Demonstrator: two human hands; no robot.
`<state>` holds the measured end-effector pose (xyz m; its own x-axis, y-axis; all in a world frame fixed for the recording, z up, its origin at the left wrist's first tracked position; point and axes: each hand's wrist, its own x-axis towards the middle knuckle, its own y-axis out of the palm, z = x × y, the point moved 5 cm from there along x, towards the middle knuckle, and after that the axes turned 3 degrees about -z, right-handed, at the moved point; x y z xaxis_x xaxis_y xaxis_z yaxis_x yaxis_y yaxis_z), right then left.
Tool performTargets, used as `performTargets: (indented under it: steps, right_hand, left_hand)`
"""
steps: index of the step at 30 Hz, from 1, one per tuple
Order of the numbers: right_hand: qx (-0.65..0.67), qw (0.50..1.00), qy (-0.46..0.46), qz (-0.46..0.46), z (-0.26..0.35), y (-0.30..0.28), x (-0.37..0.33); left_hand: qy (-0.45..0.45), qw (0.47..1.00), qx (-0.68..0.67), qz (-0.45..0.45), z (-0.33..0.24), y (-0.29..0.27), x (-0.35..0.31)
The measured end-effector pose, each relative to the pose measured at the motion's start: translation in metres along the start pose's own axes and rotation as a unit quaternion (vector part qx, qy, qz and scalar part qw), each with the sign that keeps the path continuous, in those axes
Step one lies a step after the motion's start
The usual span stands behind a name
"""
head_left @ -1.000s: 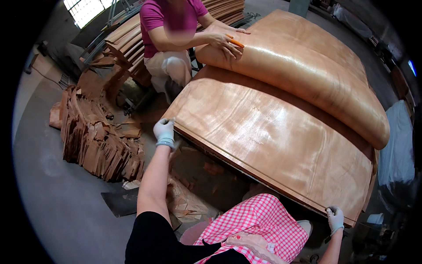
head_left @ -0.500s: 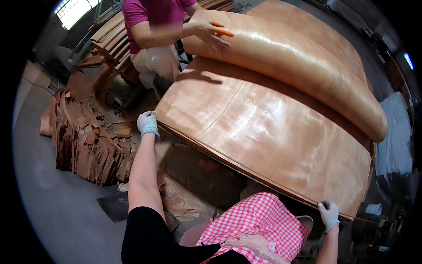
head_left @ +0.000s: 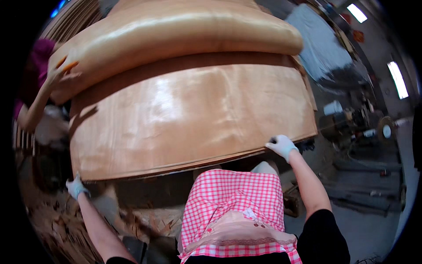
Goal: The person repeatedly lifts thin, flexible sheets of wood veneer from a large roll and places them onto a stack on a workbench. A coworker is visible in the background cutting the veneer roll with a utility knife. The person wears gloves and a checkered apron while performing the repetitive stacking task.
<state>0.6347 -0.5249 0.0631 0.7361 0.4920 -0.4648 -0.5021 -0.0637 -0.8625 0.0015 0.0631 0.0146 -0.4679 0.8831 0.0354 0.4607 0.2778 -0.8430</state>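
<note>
A wide tan wood veneer sheet (head_left: 198,105) lies on top of a flat stack in front of me. My left hand (head_left: 77,186), in a white glove, is closed at the sheet's near left corner. Farther right, my right hand (head_left: 282,146), also gloved with dark fingertips, pinches the near edge a little short of the right corner. Across the far side, a large veneer sheet is bent over into a thick curl (head_left: 184,33). Another person's hand (head_left: 61,77), with orange fingertips, rests against the curl's left end.
The person in a purple top (head_left: 39,57) is at the left. Broken veneer scraps (head_left: 66,229) lie on the floor at lower left. Right of the stack are a pale plastic-covered pile (head_left: 318,44), a white bucket (head_left: 332,108) and dark machinery (head_left: 351,123).
My view has swung to the right, so the stack appears more level and the other person sits nearer the left rim. My right hand is farther from the sheet's right corner.
</note>
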Motion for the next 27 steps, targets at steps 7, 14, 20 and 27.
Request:
performTargets:
  steps: [7,14,20,27]
  right_hand:
    - [0.017,0.999,0.018,0.020,-0.002,0.016,0.014]
    - [0.000,0.999,0.023,0.034,-0.012,0.018,0.012]
    - [0.036,0.998,0.014,0.040,-0.012,0.012,0.005]
    - [0.045,0.999,0.024,0.010,-0.157,-0.046,0.012]
  left_hand:
    - [0.079,0.936,0.200,-0.279,-0.046,-0.027,-0.032]
    - [0.565,0.793,-0.062,0.218,-0.205,0.049,-0.461]
    - [0.717,0.631,0.014,0.298,-0.240,0.077,-0.641]
    - [0.744,0.612,0.073,0.258,-0.228,0.093,-0.638]
